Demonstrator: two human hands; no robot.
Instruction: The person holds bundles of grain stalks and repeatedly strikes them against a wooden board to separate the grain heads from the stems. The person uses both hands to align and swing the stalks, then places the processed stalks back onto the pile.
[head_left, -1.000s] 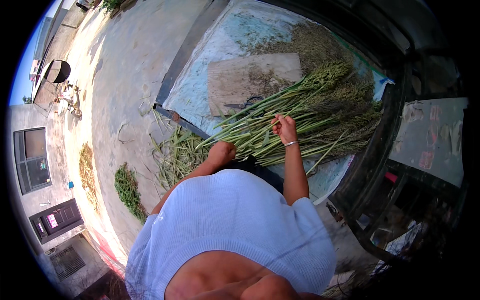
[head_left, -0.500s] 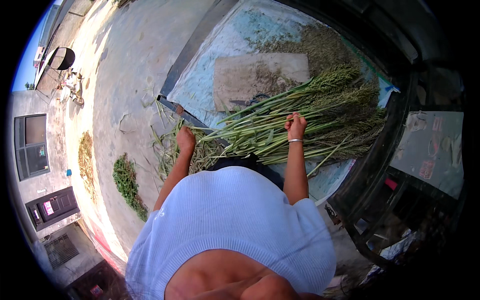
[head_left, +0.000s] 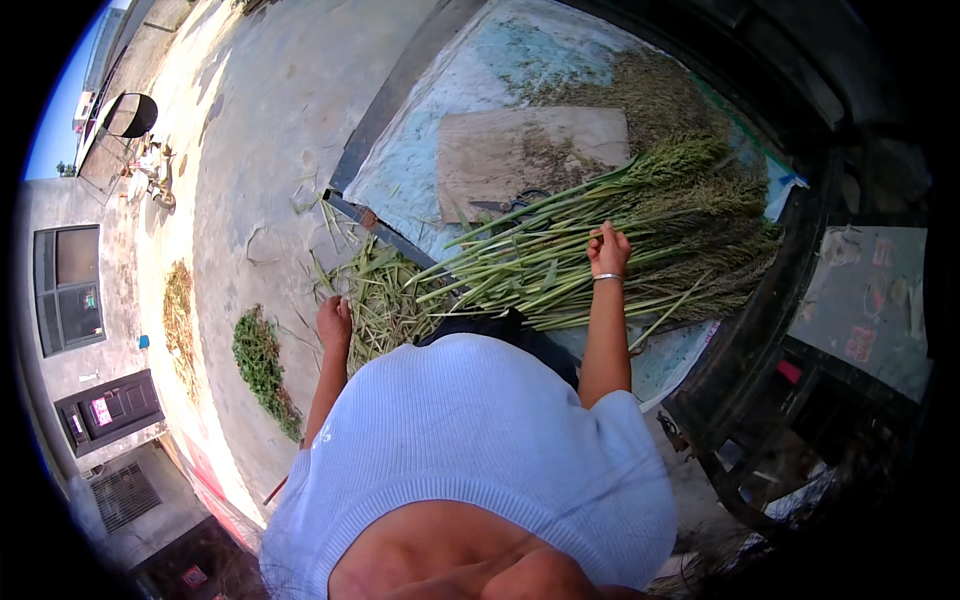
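A thick bundle of long green stalks [head_left: 540,265] lies across my lap and the cloth, its bushy seed heads [head_left: 700,215] toward the right. My right hand [head_left: 609,252], with a bracelet on the wrist, is closed over the upper stalks and appears to pinch one near its middle. Off to the left, my left hand [head_left: 335,322] is closed beside the heap of stripped leaves [head_left: 385,295], apart from the bundle; whatever its fingers hold is hidden. Dark-handled scissors [head_left: 515,203] rest partly at the bundle's upper edge.
Under the scissors lies a tan board [head_left: 490,150] on a pale blue cloth [head_left: 400,185] strewn with loose seed heads. A dark frame edge [head_left: 365,215] borders the cloth. Green plants [head_left: 262,365] lie on the concrete at left; dark metal framework [head_left: 800,170] stands at right.
My left hand has moved left and down, away from the stalk ends, to beside the leaf heap. My right hand has shifted slightly right, still closed. The whole view has shifted a little.
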